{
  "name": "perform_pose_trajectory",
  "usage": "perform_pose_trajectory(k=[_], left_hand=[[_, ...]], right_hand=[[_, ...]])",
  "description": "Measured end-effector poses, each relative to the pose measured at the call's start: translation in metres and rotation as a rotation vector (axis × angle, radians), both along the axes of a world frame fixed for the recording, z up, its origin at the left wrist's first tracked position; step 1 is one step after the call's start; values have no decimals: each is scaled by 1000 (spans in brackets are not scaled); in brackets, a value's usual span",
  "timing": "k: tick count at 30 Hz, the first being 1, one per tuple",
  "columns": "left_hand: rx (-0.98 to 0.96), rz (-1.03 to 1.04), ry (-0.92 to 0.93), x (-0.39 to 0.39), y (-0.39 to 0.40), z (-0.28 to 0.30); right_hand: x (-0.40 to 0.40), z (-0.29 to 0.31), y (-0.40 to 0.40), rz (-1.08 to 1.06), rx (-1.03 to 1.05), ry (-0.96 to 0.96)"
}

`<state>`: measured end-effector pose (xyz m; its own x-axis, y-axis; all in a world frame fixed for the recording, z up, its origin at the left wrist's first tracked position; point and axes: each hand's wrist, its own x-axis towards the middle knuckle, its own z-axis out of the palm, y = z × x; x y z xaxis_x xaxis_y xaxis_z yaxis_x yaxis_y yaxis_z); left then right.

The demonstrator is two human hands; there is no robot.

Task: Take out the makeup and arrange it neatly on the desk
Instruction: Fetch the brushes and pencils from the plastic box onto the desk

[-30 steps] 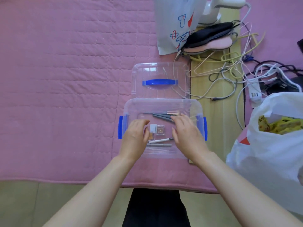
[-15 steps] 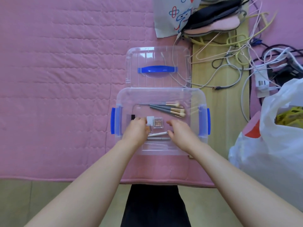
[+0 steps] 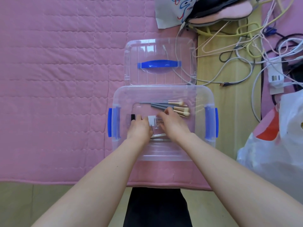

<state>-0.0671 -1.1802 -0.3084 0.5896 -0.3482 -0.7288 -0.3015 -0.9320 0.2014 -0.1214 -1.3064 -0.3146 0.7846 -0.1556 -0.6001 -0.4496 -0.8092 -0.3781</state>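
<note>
Your left hand (image 3: 139, 128) and right hand (image 3: 172, 123) cover most small makeup pieces (image 3: 152, 121) in the clear box (image 3: 164, 90); whether the fingers grip anything is unclear. The printed bag (image 3: 170, 12) is cut off by the top edge.

Both forearms are bare from the bottom edge of the view up to the wrists: no sleeves, watch or bracelets show. The left hand (image 3: 140, 128) and the right hand (image 3: 172, 122) carry no rings or gloves that can be made out. Between the arms, at the bottom, a black garment (image 3: 157, 208) covers the person's lap; its cut cannot be told.
</note>
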Motion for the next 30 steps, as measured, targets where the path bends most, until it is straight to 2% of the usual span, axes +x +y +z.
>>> perform_pose_trajectory(k=[7,13,16,21,24,30], left_hand=[[-19,-33,-14,3,0,-8],[-138,277,74,4,6,-7],[-180,362,81,4,6,-8],[-210,467,84,7,6,-8],[-227,540,92,8,8,-6],[-325,799,177,10,3,3]], right_hand=[[-8,-4,-3,-124,43,39],[-8,-4,-1,-57,1,63],[-4,-7,3,12,-51,80],[-3,-9,4,-13,-25,72],[-7,-11,5,-110,65,59],[-4,-3,-3,-506,334,-50]])
